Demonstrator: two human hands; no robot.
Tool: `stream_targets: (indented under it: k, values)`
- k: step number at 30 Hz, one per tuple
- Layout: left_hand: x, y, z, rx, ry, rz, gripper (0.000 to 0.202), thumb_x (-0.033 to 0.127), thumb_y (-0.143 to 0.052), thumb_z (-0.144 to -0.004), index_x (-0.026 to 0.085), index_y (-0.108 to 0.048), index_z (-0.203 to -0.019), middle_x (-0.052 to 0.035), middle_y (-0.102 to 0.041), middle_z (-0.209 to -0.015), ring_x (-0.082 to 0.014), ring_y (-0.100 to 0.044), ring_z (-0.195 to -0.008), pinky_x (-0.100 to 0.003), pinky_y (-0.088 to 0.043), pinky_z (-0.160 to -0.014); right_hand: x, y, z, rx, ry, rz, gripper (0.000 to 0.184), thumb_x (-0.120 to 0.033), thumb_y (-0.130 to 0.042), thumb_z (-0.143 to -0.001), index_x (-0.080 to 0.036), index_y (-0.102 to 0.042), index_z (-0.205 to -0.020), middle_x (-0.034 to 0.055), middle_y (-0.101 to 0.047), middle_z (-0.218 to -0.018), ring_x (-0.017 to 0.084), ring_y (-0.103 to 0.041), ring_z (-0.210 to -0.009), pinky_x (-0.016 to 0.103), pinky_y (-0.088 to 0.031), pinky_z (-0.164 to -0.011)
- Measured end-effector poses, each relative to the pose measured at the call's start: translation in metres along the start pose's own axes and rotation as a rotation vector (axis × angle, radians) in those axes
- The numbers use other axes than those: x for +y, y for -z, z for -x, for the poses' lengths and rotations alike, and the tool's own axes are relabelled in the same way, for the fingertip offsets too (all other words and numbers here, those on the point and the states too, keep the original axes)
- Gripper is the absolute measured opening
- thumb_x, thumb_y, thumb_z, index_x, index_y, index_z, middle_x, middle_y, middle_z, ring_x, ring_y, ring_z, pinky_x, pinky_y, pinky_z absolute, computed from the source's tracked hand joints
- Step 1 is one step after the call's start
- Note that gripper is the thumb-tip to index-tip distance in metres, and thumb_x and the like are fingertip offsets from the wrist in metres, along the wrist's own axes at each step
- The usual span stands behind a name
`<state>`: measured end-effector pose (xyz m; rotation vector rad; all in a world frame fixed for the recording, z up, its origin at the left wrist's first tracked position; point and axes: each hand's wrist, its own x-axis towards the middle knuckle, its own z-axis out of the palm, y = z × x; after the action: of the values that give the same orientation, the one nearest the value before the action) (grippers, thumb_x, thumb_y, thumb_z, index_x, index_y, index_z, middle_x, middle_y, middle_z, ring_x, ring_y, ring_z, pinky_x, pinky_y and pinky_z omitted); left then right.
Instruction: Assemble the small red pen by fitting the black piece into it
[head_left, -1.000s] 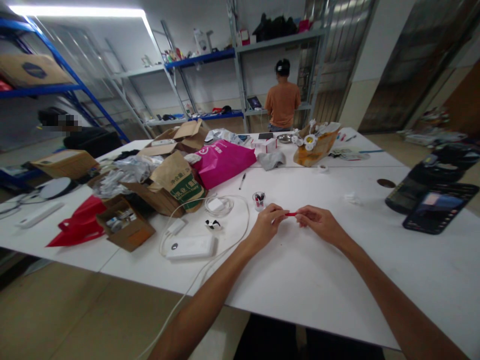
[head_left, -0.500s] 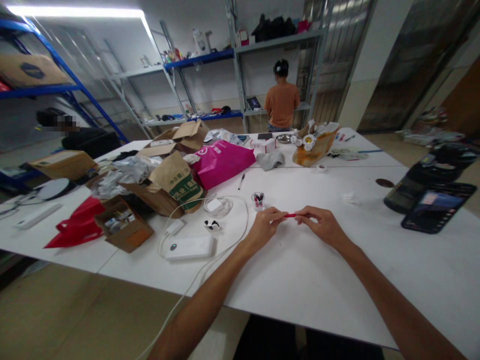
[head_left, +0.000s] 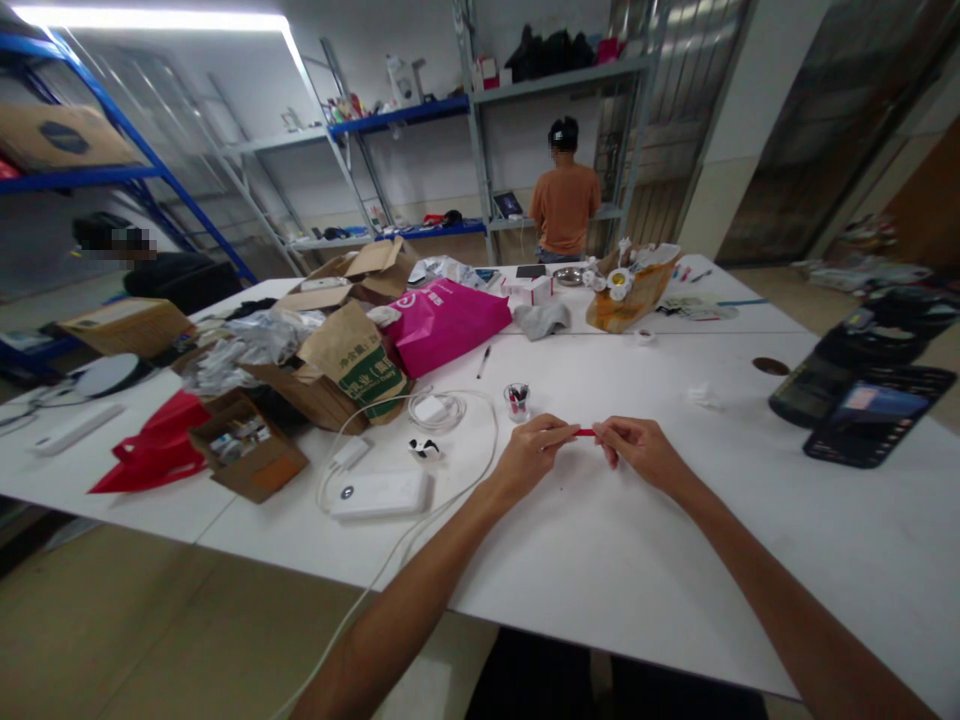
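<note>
One slim red stick [head_left: 585, 433] is lying right of center, with the left hand [head_left: 536, 440] pinching one end and the right hand [head_left: 634, 440] the other. A slack pinch would likely be dropping it onto the white bench [head_left: 652, 580], which is carrying a magenta bag [head_left: 457, 325] center-left; metal shelving [head_left: 405, 117] is lining the frame's top.

Red piece [head_left: 584, 433], both ends apparently hidden by fingers [head_left: 559, 434]

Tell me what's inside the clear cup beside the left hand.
Inside the clear cup, just beyond the left hand, slim black and red items show, too small to identify. Whatever sits behind the front ones is covered.
</note>
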<state>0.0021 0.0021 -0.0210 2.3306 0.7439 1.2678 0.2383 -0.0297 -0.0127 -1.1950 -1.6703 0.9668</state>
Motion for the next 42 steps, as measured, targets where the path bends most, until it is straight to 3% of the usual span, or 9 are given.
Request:
stream_targets:
  k: [7, 13, 18, 23, 29, 36, 42]
  values:
    - [-0.002, -0.001, 0.001, -0.004, -0.003, -0.033, 0.027, 0.018, -0.062, -0.106, 0.024, -0.082, -0.123, -0.0098, -0.08, -0.106, -0.0169, -0.076, -0.091, -0.029, -0.061, -0.082, 0.004, -0.004, -0.003, -0.008, -0.015, -0.057, 0.054, -0.071, -0.063, -0.096, -0.02, -0.068, -0.078, 0.0009, -0.065, -0.065, 0.013, -0.058, -0.058, 0.028, -0.048, -0.06]
    - [-0.001, -0.001, -0.001, 0.009, 0.058, 0.056, 0.026, 0.017, -0.066, -0.104, 0.023, -0.082, -0.123, -0.0092, -0.081, -0.103, -0.0178, -0.076, -0.089, -0.03, -0.06, -0.081, 0.01, -0.003, -0.006, 0.049, 0.034, -0.098, 0.043, -0.062, -0.077, -0.09, -0.021, -0.079, -0.102, 0.0056, -0.078, -0.087, 0.017, -0.07, -0.074, 0.031, -0.055, -0.069]
    - [0.003, 0.002, -0.003, -0.012, 0.101, 0.055, 0.023, 0.016, -0.069, -0.102, 0.023, -0.084, -0.118, -0.0077, -0.081, -0.099, -0.0173, -0.075, -0.085, -0.028, -0.058, -0.078, 0.01, -0.001, -0.005, 0.043, 0.043, -0.107, 0.043, -0.06, -0.08, -0.089, -0.02, -0.08, -0.103, 0.0076, -0.079, -0.093, 0.02, -0.074, -0.078, 0.033, -0.059, -0.073]
    - [0.009, 0.002, -0.004, 0.0, 0.094, 0.069, 0.021, 0.016, -0.072, -0.1, 0.022, -0.085, -0.116, -0.0072, -0.081, -0.098, -0.0163, -0.075, -0.084, -0.027, -0.058, -0.077, 0.003, -0.001, -0.001, 0.022, 0.014, -0.057, 0.05, -0.067, -0.068, -0.095, -0.02, -0.076, -0.084, 0.005, -0.075, -0.078, 0.015, -0.067, -0.065, 0.029, -0.054, -0.065]
    - [0.006, -0.001, -0.003, 0.045, 0.038, 0.086, 0.02, 0.02, -0.069, -0.103, 0.021, -0.084, -0.116, -0.0093, -0.081, -0.101, -0.0166, -0.075, -0.087, -0.028, -0.059, -0.078, 0.003, -0.004, 0.001, -0.013, -0.117, -0.074, 0.06, -0.071, -0.059, -0.1, -0.019, -0.067, -0.072, 0.0001, -0.059, -0.053, 0.011, -0.053, -0.048, 0.026, -0.043, -0.053]
    - [0.007, 0.0, -0.004, 0.019, 0.101, 0.084, 0.021, 0.022, -0.069, -0.103, 0.02, -0.084, -0.118, -0.0094, -0.081, -0.1, -0.0171, -0.076, -0.087, -0.028, -0.059, -0.08, 0.004, 0.0, -0.004, 0.019, 0.076, -0.053, 0.042, -0.061, -0.074, -0.094, -0.02, -0.074, -0.103, 0.003, -0.074, -0.086, 0.014, -0.068, -0.073, 0.027, -0.053, -0.069]
    - [0.009, 0.0, -0.003, -0.005, 0.155, 0.12, 0.02, 0.022, -0.069, -0.103, 0.021, -0.084, -0.116, -0.0084, -0.081, -0.098, -0.0172, -0.075, -0.085, -0.027, -0.058, -0.078, 0.0, 0.002, -0.002, 0.062, 0.148, 0.218, 0.043, -0.058, -0.057, -0.105, -0.022, -0.07, -0.088, -0.0014, -0.064, -0.066, 0.012, -0.056, -0.059, 0.026, -0.044, -0.062]
